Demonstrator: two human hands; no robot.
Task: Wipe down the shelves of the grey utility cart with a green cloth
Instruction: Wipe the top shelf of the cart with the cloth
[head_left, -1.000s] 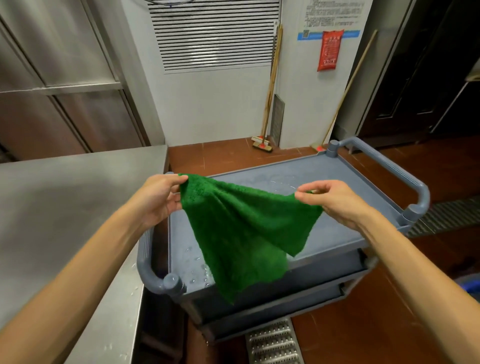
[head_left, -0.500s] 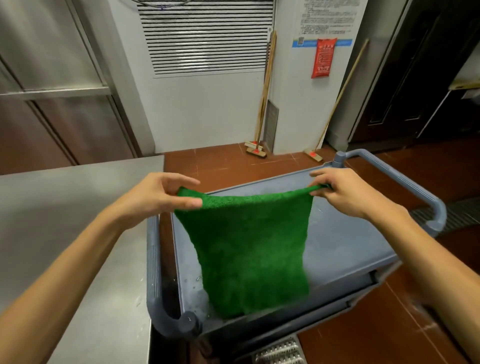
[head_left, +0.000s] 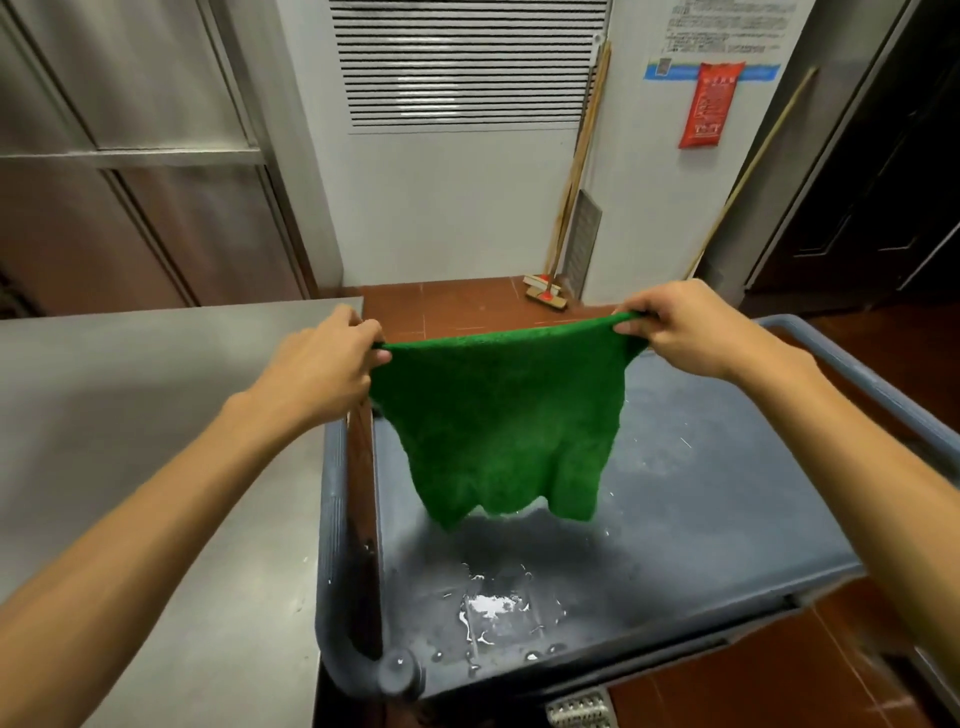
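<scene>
A green cloth (head_left: 498, 426) hangs spread out above the top shelf of the grey utility cart (head_left: 701, 519). My left hand (head_left: 322, 369) pinches its upper left corner and my right hand (head_left: 680, 332) pinches its upper right corner, so the top edge is stretched taut. The cloth's lower edge dangles just above the shelf. Water drops and a small puddle (head_left: 488, 608) lie on the near part of the shelf. The cart's lower shelves are mostly hidden under the top one.
A stainless steel table (head_left: 130, 415) butts against the cart's left handle (head_left: 337, 571). The cart's right handle (head_left: 872, 384) runs along the far side. Brooms (head_left: 571, 182) lean on the white wall beyond. A floor drain grate (head_left: 576, 709) lies below the cart.
Both hands moved forward and apart, pulling the cloth from a loose drape into a flat, taut sheet over the top shelf. The view has come closer over the cart.
</scene>
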